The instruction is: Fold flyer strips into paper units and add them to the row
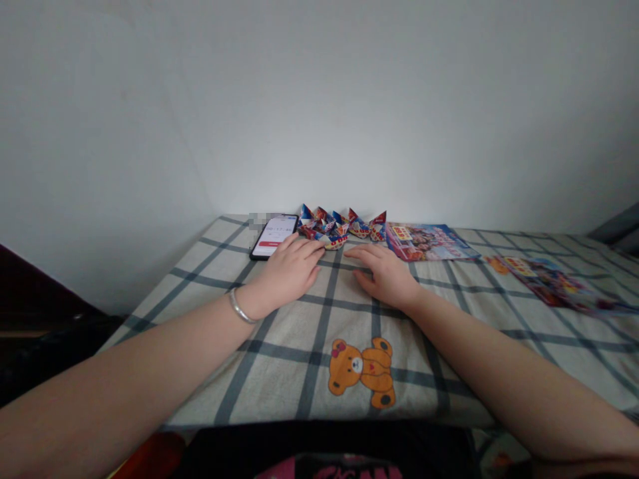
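Observation:
My left hand [293, 267] lies palm down on the checked tablecloth [279, 372], fingers stretched forward and holding nothing. Its fingertips reach the lower right corner of a phone [276, 234] whose lit screen shows a timer. My right hand [383, 274] rests on the cloth too, with thumb and fingers apart and nothing in it. Just beyond both hands sit several folded paper pieces [324, 229] with pointed tips, made of red and blue printed paper. Whether the left fingers touch the nearest one I cannot tell. A silver bangle [240, 307] is around the left wrist.
A colourful printed leaflet [432, 241] lies flat to the right of the folded pieces. Another printed leaflet [554, 283] is farther right, near my right forearm. A pale wall [359, 120] rises behind the table. The table's front edge is close to my body.

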### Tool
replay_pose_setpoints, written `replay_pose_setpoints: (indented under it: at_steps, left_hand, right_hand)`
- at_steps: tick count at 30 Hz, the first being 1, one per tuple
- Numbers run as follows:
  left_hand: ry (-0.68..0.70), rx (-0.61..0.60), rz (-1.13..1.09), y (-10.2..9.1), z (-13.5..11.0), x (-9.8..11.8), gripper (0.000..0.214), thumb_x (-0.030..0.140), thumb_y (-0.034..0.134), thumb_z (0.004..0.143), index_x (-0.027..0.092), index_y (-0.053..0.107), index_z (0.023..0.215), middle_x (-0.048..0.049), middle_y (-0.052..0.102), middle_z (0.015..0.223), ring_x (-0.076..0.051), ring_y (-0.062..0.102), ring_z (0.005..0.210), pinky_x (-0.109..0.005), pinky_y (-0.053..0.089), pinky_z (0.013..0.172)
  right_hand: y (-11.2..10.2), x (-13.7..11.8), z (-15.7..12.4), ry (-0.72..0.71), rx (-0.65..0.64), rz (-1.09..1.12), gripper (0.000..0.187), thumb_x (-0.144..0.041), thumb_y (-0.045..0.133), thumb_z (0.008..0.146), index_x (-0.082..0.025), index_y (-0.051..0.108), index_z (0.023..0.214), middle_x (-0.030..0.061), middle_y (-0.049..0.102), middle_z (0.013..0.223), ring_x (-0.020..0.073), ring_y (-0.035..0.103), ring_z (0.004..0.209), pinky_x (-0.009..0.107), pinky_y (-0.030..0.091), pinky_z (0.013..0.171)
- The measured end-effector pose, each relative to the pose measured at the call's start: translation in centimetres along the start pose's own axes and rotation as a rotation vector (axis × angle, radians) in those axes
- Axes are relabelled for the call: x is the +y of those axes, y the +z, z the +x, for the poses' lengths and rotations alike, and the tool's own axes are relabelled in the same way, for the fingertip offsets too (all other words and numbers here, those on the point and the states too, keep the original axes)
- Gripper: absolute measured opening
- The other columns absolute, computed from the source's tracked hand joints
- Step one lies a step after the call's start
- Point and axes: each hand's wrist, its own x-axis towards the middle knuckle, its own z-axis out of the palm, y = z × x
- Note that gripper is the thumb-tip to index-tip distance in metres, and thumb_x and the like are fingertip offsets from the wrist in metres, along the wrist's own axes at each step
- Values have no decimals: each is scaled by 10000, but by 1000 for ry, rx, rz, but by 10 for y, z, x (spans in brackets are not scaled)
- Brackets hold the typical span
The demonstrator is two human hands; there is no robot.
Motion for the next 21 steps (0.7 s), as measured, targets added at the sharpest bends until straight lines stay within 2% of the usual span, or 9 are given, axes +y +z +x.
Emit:
replay_pose_setpoints:
  at_steps: [5, 8, 11, 14, 17, 21]
  left_hand:
    - [7, 5, -5, -2, 0, 0, 294, 181, 550, 891, 154, 660, 1162, -109, 557, 1346, -275, 541, 1168, -491, 361, 1081]
    - [8, 31, -35, -5, -1, 0, 247, 177, 567, 880, 180, 688, 1095, -117, 538, 1345, -283, 529, 1174, -480, 415, 1021]
    - [58, 38, -76, -6, -2, 0, 209, 190, 554, 897, 194, 702, 1045, -112, 573, 1276, -277, 533, 1145, -470, 448, 966]
    - [169, 5, -150, -4, -3, 0, 214, 204, 549, 912, 203, 693, 1069, -94, 620, 1171, -248, 552, 1090, -442, 467, 940]
    - [230, -22, -221, 0, -3, 0, 240, 201, 566, 907, 209, 674, 1122, -84, 629, 1167, -229, 564, 1082, -428, 474, 947]
    - [195, -68, -274, 3, -4, -2, 263, 219, 568, 918, 200, 665, 1162, -89, 630, 1195, -218, 576, 1091, -418, 476, 971]
  right_hand:
    - [0, 2, 0, -8, -14, 0, 344, -154, 549, 853, -187, 611, 1190, 95, 644, 1237, 238, 588, 1140, 423, 468, 992]
    - [-3, 6, -1, 37, -6, -38, 323, -176, 547, 863, -192, 625, 1176, 95, 640, 1241, 245, 585, 1149, 435, 465, 1001]
    - [-11, 15, -2, 179, 21, -128, 333, -221, 547, 870, -174, 627, 1190, 111, 627, 1260, 266, 568, 1176, 448, 449, 1029]
    - [-22, 28, -4, 337, 1, -254, 410, -263, 545, 866, -141, 597, 1253, 147, 578, 1330, 305, 520, 1240, 461, 428, 1052]
    - [-31, 43, -9, 469, -83, -359, 545, -319, 556, 855, -119, 513, 1361, 179, 516, 1401, 340, 476, 1280, 482, 388, 1080]
    - [-32, 61, -15, 626, -241, -423, 650, -438, 524, 872, -98, 437, 1418, 202, 461, 1451, 352, 444, 1311, 475, 380, 1068]
